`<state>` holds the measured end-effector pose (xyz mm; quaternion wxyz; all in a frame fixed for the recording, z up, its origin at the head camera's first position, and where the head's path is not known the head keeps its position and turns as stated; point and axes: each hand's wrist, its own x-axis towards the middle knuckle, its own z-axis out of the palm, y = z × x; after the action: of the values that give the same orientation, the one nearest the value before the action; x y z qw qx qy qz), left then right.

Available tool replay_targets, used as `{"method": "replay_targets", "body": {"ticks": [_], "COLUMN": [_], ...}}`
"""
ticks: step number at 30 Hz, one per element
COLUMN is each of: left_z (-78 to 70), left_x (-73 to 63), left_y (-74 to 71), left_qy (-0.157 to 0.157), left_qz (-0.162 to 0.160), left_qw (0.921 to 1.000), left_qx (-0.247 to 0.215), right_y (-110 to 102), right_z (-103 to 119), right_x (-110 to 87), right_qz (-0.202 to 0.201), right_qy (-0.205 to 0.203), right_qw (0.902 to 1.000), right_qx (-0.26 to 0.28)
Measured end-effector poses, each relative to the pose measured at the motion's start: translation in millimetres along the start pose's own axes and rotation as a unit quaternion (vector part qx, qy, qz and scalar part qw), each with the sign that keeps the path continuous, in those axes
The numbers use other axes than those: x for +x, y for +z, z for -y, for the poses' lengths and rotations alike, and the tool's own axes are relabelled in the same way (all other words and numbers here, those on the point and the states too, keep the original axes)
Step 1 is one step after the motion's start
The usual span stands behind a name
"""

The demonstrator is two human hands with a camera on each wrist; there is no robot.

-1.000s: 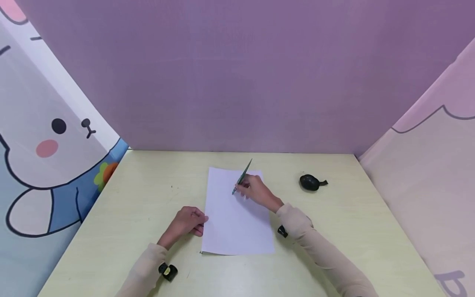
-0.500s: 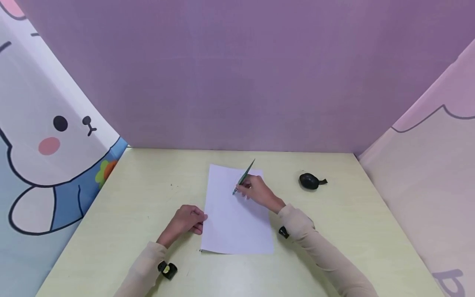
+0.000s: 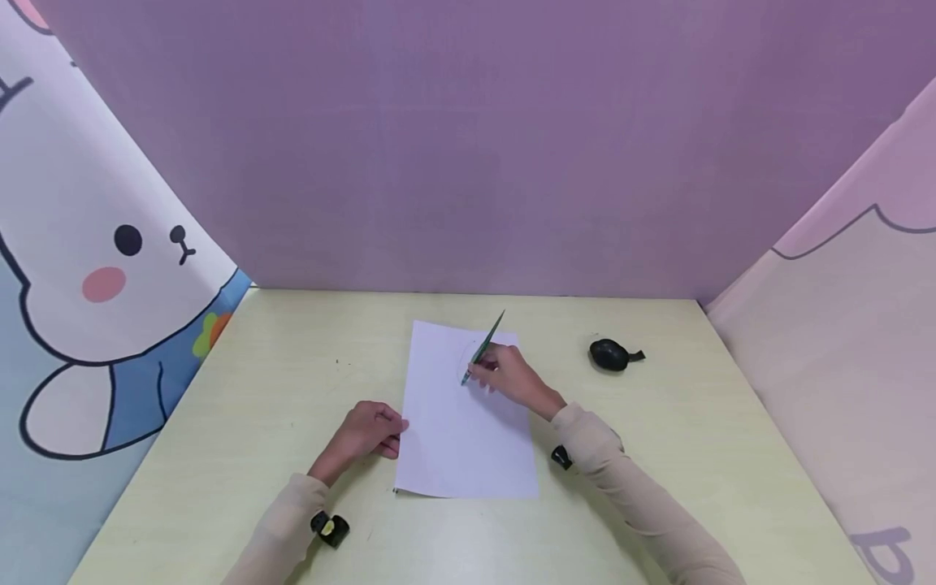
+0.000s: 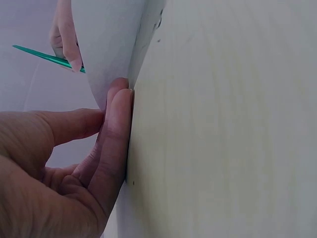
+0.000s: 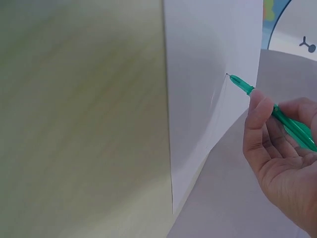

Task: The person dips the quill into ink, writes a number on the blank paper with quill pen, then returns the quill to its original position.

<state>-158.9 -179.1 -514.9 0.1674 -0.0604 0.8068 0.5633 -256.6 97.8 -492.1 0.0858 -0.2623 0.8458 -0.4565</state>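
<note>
A white sheet of paper (image 3: pixel 464 455) lies on the pale wooden table (image 3: pixel 241 406). My left hand (image 3: pixel 367 429) pinches its left edge; in the left wrist view the thumb (image 4: pixel 79 125) is on one side of the paper and fingertips on the other. My right hand (image 3: pixel 513 379) grips a green pen (image 3: pixel 488 340) over the upper part of the sheet, the pen's rear end pointing up and away. In the right wrist view the pen tip (image 5: pixel 233 77) meets the paper. A faint thin curved line (image 3: pixel 461 358) shows beside the pen.
To the right of the sheet lies a small black oval object (image 3: pixel 609 355) with a short strap. A purple wall (image 3: pixel 468 162) rises behind the table's far edge. Printed panels stand on the left and right. Both wrists carry small black devices.
The pen tip has shifted slightly to the right, and a thin curved line now shows on the paper beside the pen. The left hand keeps its hold on the edge.
</note>
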Motion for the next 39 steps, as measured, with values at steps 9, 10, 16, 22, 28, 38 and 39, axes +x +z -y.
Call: {"method": "replay_targets", "body": {"ticks": [9, 10, 16, 22, 28, 38, 39], "left_z": [0.6, 0.5, -0.5, -0.3, 0.7, -0.6, -0.3], "left_x": [1.1, 0.9, 0.0, 2.1, 1.9, 3.5, 3.9], "left_y": [-1.1, -1.3, -1.6, 1.0, 5.6, 5.2, 5.1], "left_qy": [-0.004, -0.004, -0.003, -0.005, -0.007, -0.01, -0.011], "left_qz": [0.003, 0.002, -0.007, -0.016, -0.02, -0.028, -0.028], "left_qw": [1.0, 1.0, 1.0, 0.9997, 0.9993, 0.9988, 0.9987], "left_qx": [-0.005, -0.007, -0.005, 0.017, 0.03, 0.04, 0.041], "right_y": [-2.1, -1.9, -1.4, -0.3, 1.3, -3.1, -3.4], "right_z": [-0.8, -0.8, -0.8, -1.2, -2.0, -4.1, -4.3], "right_x": [-3.7, -3.6, -3.1, -2.8, -5.1, -7.0, -7.3], "right_qz": [0.001, 0.002, 0.0, -0.003, -0.002, -0.008, -0.007], "right_qy": [-0.004, -0.004, -0.002, -0.003, 0.007, 0.007, 0.007], "right_qw": [1.0, 1.0, 1.0, 1.0, 1.0, 0.9999, 0.9999], "right_qx": [0.005, 0.004, 0.004, 0.004, 0.005, 0.013, 0.014]}}
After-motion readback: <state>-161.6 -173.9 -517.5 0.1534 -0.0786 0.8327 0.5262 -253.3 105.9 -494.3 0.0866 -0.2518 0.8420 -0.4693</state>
